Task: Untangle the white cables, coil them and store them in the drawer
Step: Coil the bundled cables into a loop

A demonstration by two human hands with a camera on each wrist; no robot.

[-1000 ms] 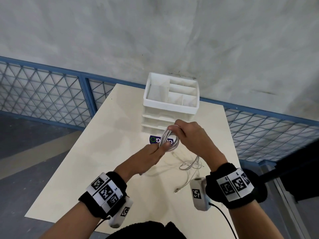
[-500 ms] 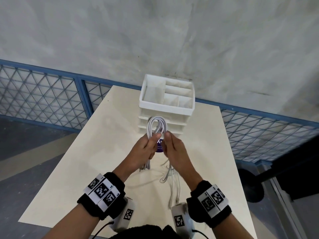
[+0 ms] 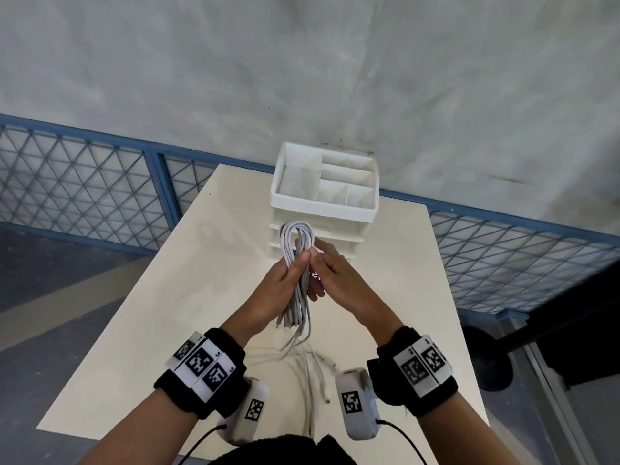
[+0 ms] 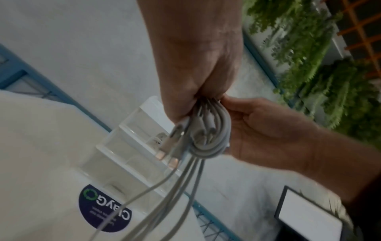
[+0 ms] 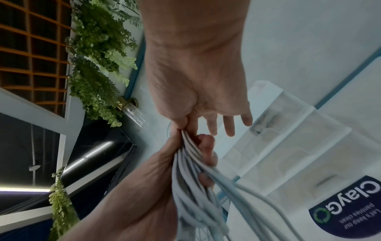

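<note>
A bundle of white cables [image 3: 297,250] folded into long loops stands upright in front of the white drawer unit [image 3: 323,209]. My left hand [image 3: 291,275] grips the bundle around its middle. My right hand [image 3: 321,263] pinches the cables just beside the left thumb, its other fingers spread out. The left wrist view shows the folded cable ends [image 4: 208,132] squeezed in the left hand [image 4: 185,97], with the right hand [image 4: 257,130] alongside. Loose cable tails [image 3: 307,360] hang down and trail on the table [image 3: 141,330]. The drawers look closed.
The drawer unit stands at the table's far edge, topped by an open tray with several compartments [image 3: 345,193]. A dark round sticker [image 4: 103,208] lies on the table before it. A blue mesh fence [image 3: 84,182] and a grey wall stand beyond the table.
A second ago the cables formed a round coil between my hands. They are now pressed into a long upright bundle, my right hand has closed in next to the left.
</note>
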